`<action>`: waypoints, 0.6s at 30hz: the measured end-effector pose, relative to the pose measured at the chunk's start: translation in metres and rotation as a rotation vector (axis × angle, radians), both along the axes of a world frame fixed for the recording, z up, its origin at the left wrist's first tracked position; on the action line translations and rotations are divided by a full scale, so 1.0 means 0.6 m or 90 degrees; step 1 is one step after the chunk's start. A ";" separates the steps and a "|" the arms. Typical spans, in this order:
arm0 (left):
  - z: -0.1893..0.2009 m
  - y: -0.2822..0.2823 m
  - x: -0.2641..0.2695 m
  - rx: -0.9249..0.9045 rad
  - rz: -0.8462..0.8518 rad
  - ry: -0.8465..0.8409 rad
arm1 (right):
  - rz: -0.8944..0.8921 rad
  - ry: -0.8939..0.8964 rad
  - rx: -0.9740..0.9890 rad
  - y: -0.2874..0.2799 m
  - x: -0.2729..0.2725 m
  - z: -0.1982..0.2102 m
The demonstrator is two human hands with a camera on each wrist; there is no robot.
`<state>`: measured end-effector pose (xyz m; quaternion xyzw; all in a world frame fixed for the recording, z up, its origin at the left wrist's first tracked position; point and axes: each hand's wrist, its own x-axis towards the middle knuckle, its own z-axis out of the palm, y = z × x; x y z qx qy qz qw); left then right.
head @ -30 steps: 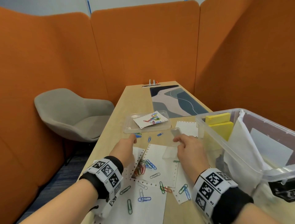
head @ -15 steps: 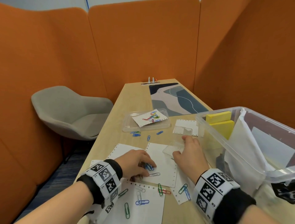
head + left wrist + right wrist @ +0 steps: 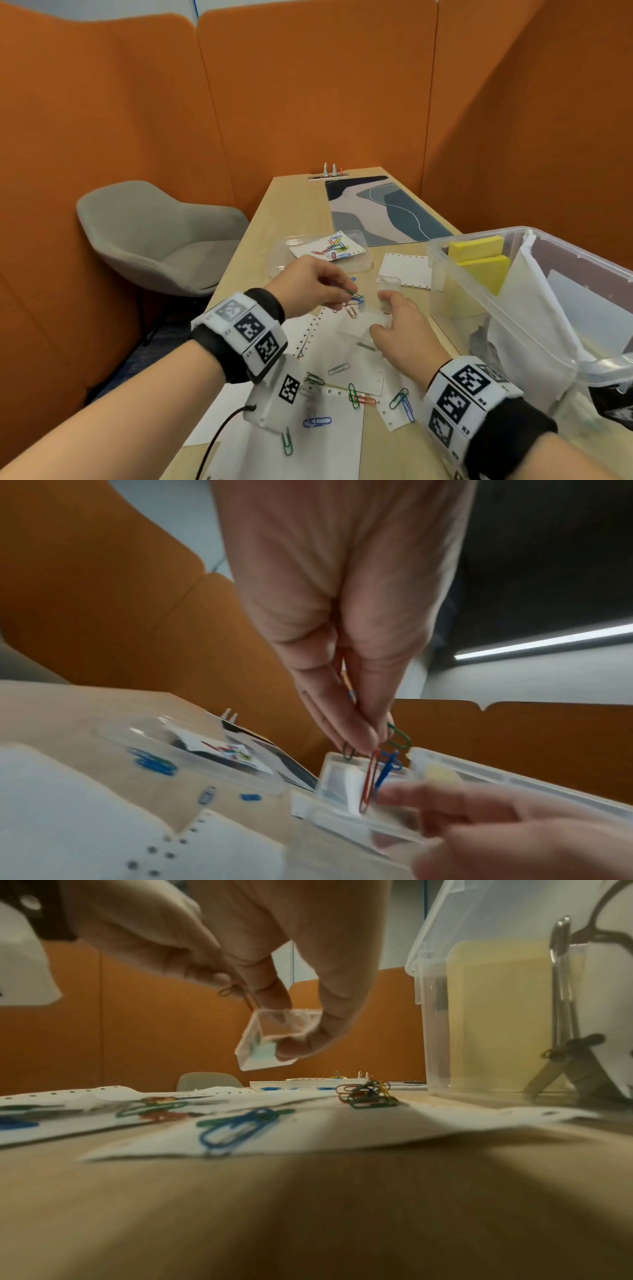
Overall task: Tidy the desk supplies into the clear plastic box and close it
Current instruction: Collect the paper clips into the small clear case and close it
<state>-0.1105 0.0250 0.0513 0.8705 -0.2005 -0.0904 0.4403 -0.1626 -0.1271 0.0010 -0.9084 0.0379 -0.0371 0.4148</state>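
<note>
While the left hand pinched several paper clips, they hung lengthwise down into a small clear case.
Right hand gripped that case above the table; yellow notepads stood in the clear plastic box.

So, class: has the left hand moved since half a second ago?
Yes. The left hand has risen off the white paper, away from the person toward the shallow clear tray, pinching paper clips.

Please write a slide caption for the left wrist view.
Left hand lowers paper clips into small clear case.
</note>
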 end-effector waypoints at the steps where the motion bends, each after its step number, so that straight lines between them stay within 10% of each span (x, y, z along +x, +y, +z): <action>1: 0.001 -0.009 0.000 0.025 -0.021 -0.012 | -0.001 -0.005 0.005 0.001 0.000 0.001; 10: -0.043 0.049 0.112 0.268 0.176 -0.122 | -0.102 -0.036 0.042 -0.007 0.015 0.000; 18: -0.093 0.058 0.196 0.483 0.139 -0.080 | -0.132 -0.018 0.064 -0.002 0.038 -0.003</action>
